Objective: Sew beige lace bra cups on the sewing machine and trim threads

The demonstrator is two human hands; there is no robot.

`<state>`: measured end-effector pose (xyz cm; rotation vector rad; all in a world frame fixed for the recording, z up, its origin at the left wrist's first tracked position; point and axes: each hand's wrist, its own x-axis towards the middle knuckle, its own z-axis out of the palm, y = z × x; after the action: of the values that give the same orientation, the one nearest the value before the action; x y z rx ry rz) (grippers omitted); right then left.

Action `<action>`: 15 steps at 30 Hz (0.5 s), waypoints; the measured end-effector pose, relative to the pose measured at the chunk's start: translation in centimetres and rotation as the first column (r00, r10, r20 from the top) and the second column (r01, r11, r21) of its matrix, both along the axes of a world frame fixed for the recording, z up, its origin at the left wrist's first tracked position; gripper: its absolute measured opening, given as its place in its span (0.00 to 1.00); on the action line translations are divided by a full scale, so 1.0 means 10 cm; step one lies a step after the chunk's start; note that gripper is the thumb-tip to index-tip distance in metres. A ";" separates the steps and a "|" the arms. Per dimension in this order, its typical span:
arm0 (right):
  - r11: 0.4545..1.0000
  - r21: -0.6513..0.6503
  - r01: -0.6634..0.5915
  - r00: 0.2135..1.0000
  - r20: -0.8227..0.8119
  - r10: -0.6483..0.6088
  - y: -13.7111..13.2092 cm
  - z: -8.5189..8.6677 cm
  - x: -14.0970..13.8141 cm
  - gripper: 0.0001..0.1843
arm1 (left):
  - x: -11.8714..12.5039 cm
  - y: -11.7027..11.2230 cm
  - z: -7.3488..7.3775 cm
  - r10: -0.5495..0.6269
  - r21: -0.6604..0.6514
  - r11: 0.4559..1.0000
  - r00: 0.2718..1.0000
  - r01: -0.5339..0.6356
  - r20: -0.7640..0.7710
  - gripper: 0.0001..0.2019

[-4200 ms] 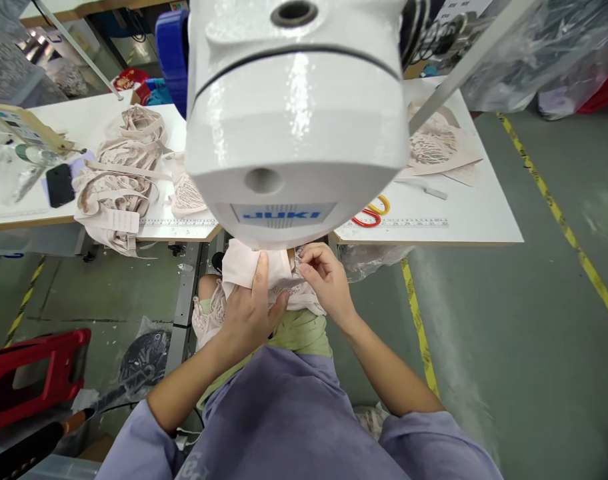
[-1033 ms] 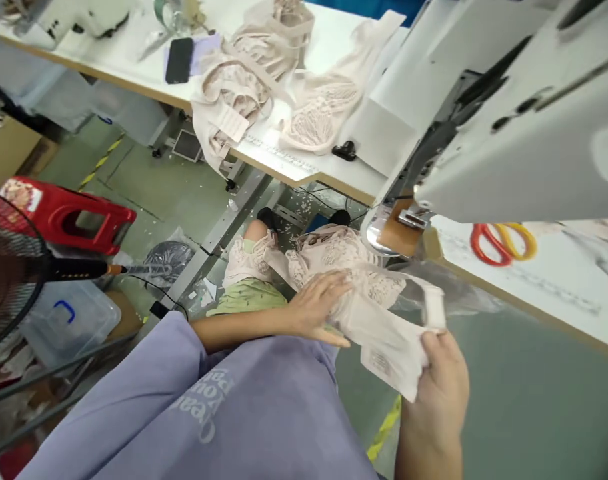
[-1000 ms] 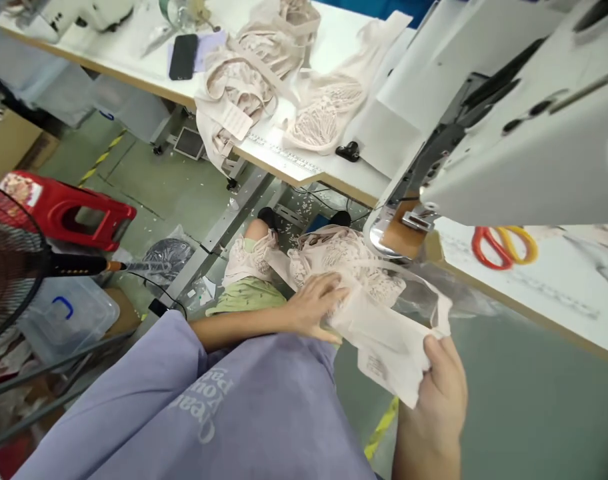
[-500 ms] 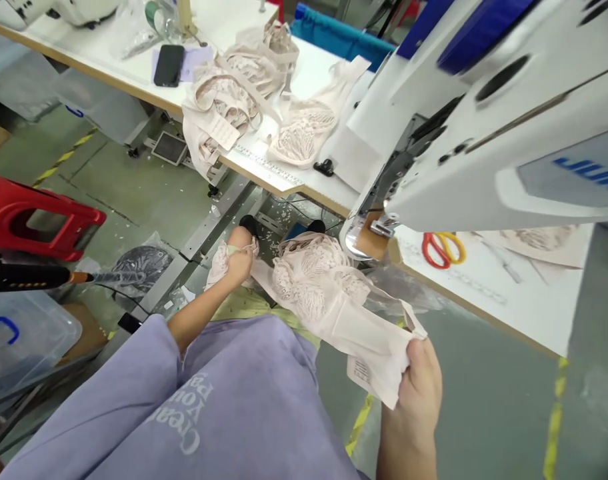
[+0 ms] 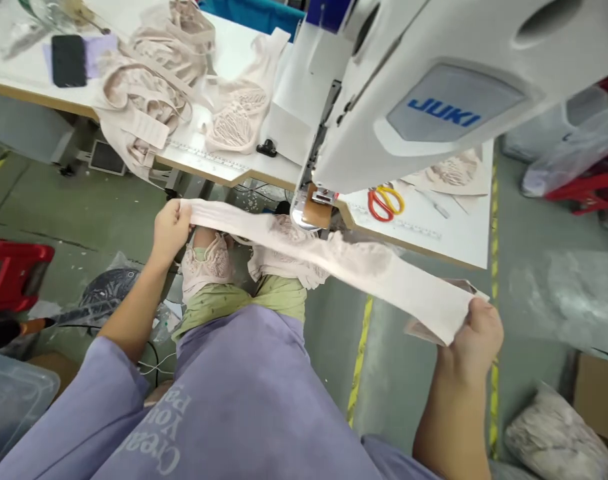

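A pale pink bra (image 5: 364,270) is stretched out nearly straight between my two hands, in front of the sewing machine. My left hand (image 5: 171,227) is closed on one end of its band, above my knee. At the lower right, my right hand (image 5: 477,333) grips the other end, where the band is folded over. The cups sag along the middle of the strip. More lace garment pieces (image 5: 207,257) lie across my lap. Close behind the bra is the machine's rounded metal arm end (image 5: 304,213).
The white JUKI sewing machine (image 5: 434,113) overhangs the white table (image 5: 434,243). Red and yellow scissors (image 5: 385,202) lie right of the needle area. A heap of bras (image 5: 149,100), a single bra (image 5: 239,117) and a black phone (image 5: 69,61) are on the left. A red stool (image 5: 17,273) stands on the floor.
My left hand has risen from my lap and now holds the band's end. My right hand has moved right and up, and the bra is pulled out long. The view has turned right.
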<state>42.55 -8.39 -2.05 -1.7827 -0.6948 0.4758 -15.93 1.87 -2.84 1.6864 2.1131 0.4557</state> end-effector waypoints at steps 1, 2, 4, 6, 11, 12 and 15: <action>0.999 -0.030 0.021 0.999 0.029 -0.020 0.02 -0.08 0.15 0.27 | 0.03 0.07 0.01 0.019 0.077 0.997 0.998 -0.024 0.062 0.16; 0.997 -0.074 0.030 0.997 0.068 -0.025 0.04 -0.17 0.26 0.28 | 0.08 0.14 -0.02 0.029 0.121 0.992 0.994 -0.041 0.102 0.16; 0.984 -0.180 0.019 0.991 0.137 0.006 0.04 -0.37 0.37 0.27 | 0.27 0.22 -0.17 0.021 0.089 0.996 0.996 -0.029 0.089 0.15; 0.956 -0.294 -0.014 0.978 0.195 0.074 0.05 -0.61 0.31 0.27 | 0.49 0.24 -0.41 -0.014 -0.033 0.999 1.000 0.015 0.027 0.12; 0.851 -0.473 -0.227 0.894 0.246 0.375 0.24 -1.14 -0.28 0.36 | 0.76 0.02 -0.97 -0.050 -0.180 0.982 0.998 0.057 0.040 0.07; 0.827 -0.476 -0.299 0.852 0.257 0.456 0.33 -1.21 -0.43 0.39 | 0.71 -0.06 -1.02 -0.028 -0.189 0.981 0.999 0.034 0.032 0.09; 0.733 -0.456 -0.504 0.655 0.351 0.669 0.70 -1.33 -0.85 0.42 | 0.37 -0.29 -1.08 0.100 -0.223 0.969 0.995 -0.102 -0.020 0.12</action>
<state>34.03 -1.44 -15.32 -1.9766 -1.6992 0.5941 -12.26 -1.08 -13.67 1.4623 2.1731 0.2287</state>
